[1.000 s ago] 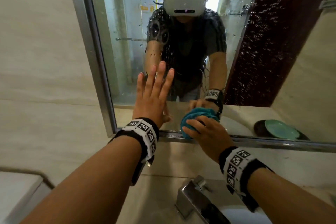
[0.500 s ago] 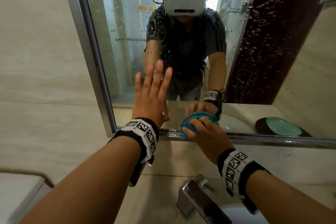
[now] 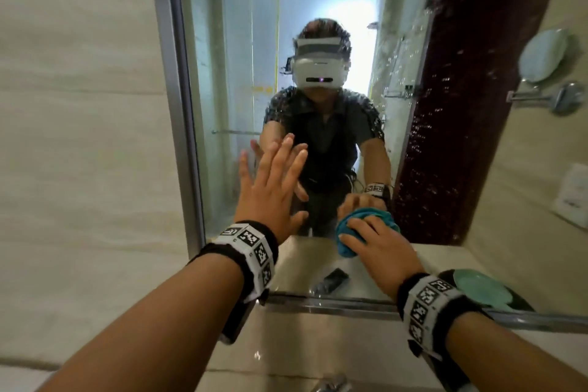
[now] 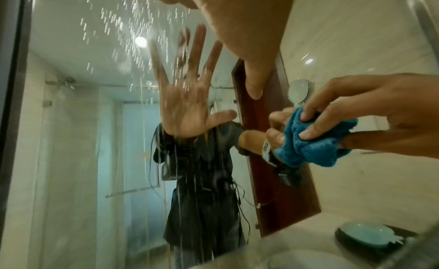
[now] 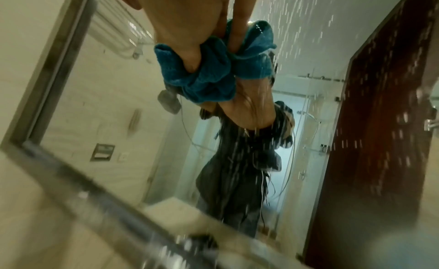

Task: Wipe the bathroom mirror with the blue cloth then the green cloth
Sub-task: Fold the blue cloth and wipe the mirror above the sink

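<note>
The mirror point(image 3: 229, 73) in its metal frame point(image 3: 178, 105) is speckled with water drops and streaks. My left hand point(image 3: 270, 188) lies flat on the glass low at the left, fingers straight and spread; its thumb point(image 4: 254, 81) shows in the left wrist view. To its right, my right hand point(image 3: 378, 245) grips a bunched blue cloth point(image 3: 345, 247) and presses it against the glass a little above the bottom frame. Curled fingers dig into the blue cloth point(image 4: 308, 147) point(image 5: 209, 79). No green cloth is in view.
Beige tiled wall point(image 3: 79, 137) borders the mirror on the left. A metal tap point(image 3: 331, 387) sits below, at the near edge. The glass reflects a green dish point(image 3: 480, 288) at lower right, a dark red door and a round wall mirror point(image 3: 544, 54).
My right hand has carried the blue cloth up from the mirror's bottom frame onto the glass. The left hand stays flat on the mirror. My view has tilted upward.
</note>
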